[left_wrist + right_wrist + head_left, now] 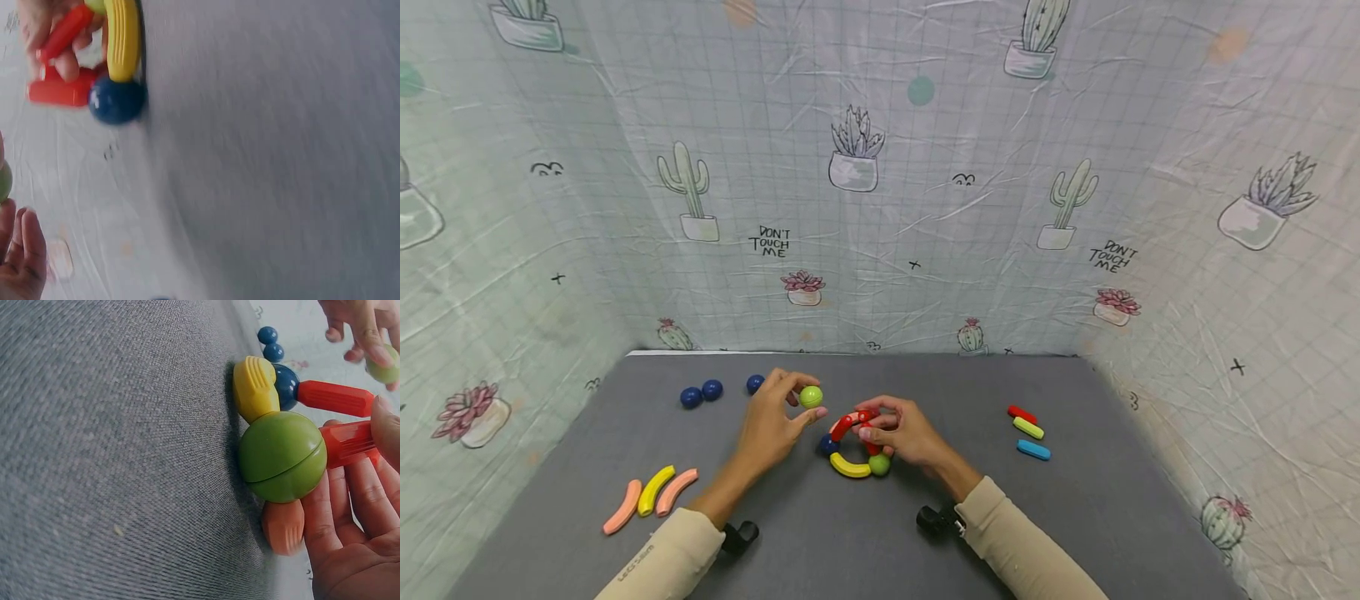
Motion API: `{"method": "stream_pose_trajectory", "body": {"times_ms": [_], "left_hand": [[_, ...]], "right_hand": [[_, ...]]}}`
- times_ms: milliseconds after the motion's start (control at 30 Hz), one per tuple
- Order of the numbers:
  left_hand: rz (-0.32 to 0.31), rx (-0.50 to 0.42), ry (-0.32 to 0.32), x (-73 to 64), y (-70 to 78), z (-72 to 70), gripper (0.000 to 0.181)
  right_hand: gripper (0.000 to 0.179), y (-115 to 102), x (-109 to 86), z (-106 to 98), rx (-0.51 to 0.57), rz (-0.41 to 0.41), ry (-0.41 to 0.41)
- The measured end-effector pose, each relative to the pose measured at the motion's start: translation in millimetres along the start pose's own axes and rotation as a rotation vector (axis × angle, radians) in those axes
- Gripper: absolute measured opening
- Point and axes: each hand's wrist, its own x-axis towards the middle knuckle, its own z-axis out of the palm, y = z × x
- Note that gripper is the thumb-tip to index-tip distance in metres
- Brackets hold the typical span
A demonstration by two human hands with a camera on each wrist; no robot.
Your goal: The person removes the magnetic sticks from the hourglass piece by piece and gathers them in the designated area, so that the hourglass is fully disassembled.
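Observation:
My left hand (769, 427) holds a light green ball (811, 397) between thumb and fingers, above the table and left of a joined magnetic-toy frame. That frame has a yellow curved stick (850, 467) low on the table between a dark blue ball (828, 445) and a darker green ball (879, 464). Red sticks (336, 398) rise from both balls, and a salmon curved stick (284, 528) also meets the green one. With thumb and fingers, my right hand (912, 431) grips the red stick (350, 444) on the green ball. Its fingers partly hide the frame's top.
Blue balls (712, 389) lie at the back left, one (756, 384) partly behind my left hand. Salmon and yellow curved sticks (656, 490) lie at the left. Short red, yellow and blue sticks (1033, 450) lie at the right. Cactus-print cloth (880, 225) encloses the table.

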Motion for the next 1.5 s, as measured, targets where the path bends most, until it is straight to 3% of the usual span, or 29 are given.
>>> {"method": "stream_pose_trajectory", "body": {"times_ms": [333,600,867,1100,1267,1500], "left_hand": [[-0.066,0.148,-0.026,3.1,-42.4,-33.8,0.041],[-0.203,0.301,-0.150,9.7,-82.8,-61.2,0.037],[-0.239,0.367,-0.271,14.1,-108.5,-74.2,0.033],[-0.270,0.411,-0.314,16.6,-112.5,-72.3,0.032],[-0.239,0.426,-0.285,15.8,-110.9,-70.8,0.038],[-0.171,0.400,-0.202,13.7,-85.1,-66.5,0.038]], "right_hand": [[0.049,-2,-2.1,-1,-0.002,0.016,-0.004],[0.048,-2,-1.9,-1,-0.003,0.019,-0.006],[0.047,-1,-2.1,-2,-0.012,0.017,-0.003],[0.047,-2,-1.8,-1,-0.009,0.013,-0.010],[0.049,-3,-1.9,0,-0.005,0.012,-0.013],[0.049,-3,-1.7,-1,-0.009,0.010,-0.013]]}}
